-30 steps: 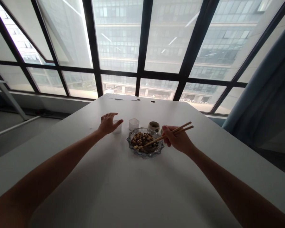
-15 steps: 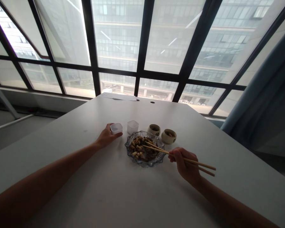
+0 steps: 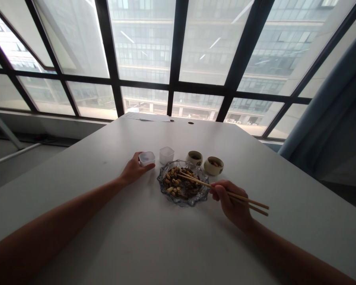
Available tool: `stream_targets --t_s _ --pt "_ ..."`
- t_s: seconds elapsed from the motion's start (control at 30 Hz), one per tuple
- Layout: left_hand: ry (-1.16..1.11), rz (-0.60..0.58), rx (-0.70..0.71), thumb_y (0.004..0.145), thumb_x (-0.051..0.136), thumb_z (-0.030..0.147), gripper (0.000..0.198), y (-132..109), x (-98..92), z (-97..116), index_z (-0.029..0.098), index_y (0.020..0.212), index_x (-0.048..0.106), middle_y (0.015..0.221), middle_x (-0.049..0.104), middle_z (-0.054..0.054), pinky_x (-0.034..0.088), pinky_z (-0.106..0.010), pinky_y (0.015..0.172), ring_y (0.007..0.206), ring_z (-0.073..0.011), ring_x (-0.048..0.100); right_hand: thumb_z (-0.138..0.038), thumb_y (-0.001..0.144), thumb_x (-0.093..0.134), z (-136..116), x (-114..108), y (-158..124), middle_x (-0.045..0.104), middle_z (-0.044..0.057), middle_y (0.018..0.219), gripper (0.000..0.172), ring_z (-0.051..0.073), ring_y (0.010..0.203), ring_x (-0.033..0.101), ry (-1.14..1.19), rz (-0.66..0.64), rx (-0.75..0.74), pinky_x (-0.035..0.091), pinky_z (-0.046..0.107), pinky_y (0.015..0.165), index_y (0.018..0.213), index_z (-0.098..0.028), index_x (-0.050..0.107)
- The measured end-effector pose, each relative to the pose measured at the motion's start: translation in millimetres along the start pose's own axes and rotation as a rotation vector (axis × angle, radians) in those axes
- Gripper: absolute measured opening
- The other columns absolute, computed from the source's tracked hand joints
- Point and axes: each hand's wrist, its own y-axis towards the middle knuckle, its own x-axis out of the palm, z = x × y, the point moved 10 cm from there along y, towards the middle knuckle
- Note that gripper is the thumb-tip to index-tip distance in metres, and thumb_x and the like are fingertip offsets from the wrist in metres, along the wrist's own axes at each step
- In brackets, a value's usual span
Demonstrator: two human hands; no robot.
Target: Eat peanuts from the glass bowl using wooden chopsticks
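Observation:
My left hand [image 3: 135, 169] is closed around a small clear plastic container [image 3: 147, 158] standing on the table. My right hand [image 3: 231, 202] grips a pair of wooden chopsticks [image 3: 204, 184], whose tips reach into a glass bowl [image 3: 182, 204] with a scalloped rim. Pale nuts in shells [image 3: 172, 180] lie in the bowl's left part, and dark, seed-like pieces [image 3: 192, 189] in its right part. Whether the chopstick tips pinch a piece is too small to tell. A second clear container [image 3: 166, 155] stands behind the bowl.
Two small cream-coloured cups stand behind the bowl: the left cup [image 3: 194, 158] has a dark inside, the right cup [image 3: 213, 166] holds some small pieces. Papers [image 3: 148, 117] lie at the white table's [image 3: 166, 245] far edge, before large windows. A blue curtain [image 3: 326, 111] hangs at the right.
The view has shifted slightly. The chopstick tips stay over the bowl, a little nearer its far side. Both hands keep their hold.

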Motion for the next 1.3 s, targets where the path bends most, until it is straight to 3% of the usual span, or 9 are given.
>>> stream_targets --t_s 0.3,0.7,1.03,1.3 --pt "0.002 -0.004 0.012 0.064 0.074 0.064 0.083 0.6 2.0 -0.4 0.015 0.127 0.05 0.111 0.07 -0.014 0.053 -0.041 0.088 0.102 -0.0301 0.068 -0.04 0.095 0.061 6.2 3.9 -0.9 0.066 0.002 0.057 0.031 0.012 0.045 0.058 -0.041 -0.014 0.052 0.048 0.022 0.043 0.075 -0.018 0.069" --pt "0.035 -0.017 0.005 0.066 0.073 0.065 0.082 -1.0 1.6 1.8 0.017 0.127 0.049 0.113 0.07 -0.014 0.053 -0.041 0.09 0.103 -0.0297 0.068 -0.052 0.095 0.058 16.3 -2.7 -1.2 0.065 0.003 0.054 0.041 0.012 0.042 0.057 0.067 0.072 0.161 0.046 0.022 0.038 0.076 -0.017 0.069" --pt "0.041 -0.014 0.008 0.066 0.073 0.064 0.081 -2.3 1.0 3.8 0.016 0.127 0.05 0.11 0.07 -0.013 0.054 -0.04 0.086 0.1 -0.0296 0.069 -0.052 0.096 0.055 8.5 -5.5 1.3 0.064 0.002 0.053 0.042 0.012 0.04 0.056 0.047 0.109 0.128 0.045 0.022 0.037 0.076 -0.017 0.067" --pt "0.028 -0.022 0.017 0.066 0.073 0.064 0.083 -0.9 3.3 3.4 0.015 0.127 0.05 0.111 0.07 -0.014 0.053 -0.04 0.087 0.101 -0.0292 0.068 -0.047 0.094 0.06 0.1 4.8 5.1 0.064 0.001 0.055 0.034 0.012 0.044 0.055 -0.128 0.018 0.019 0.045 0.023 0.043 0.08 -0.018 0.069"
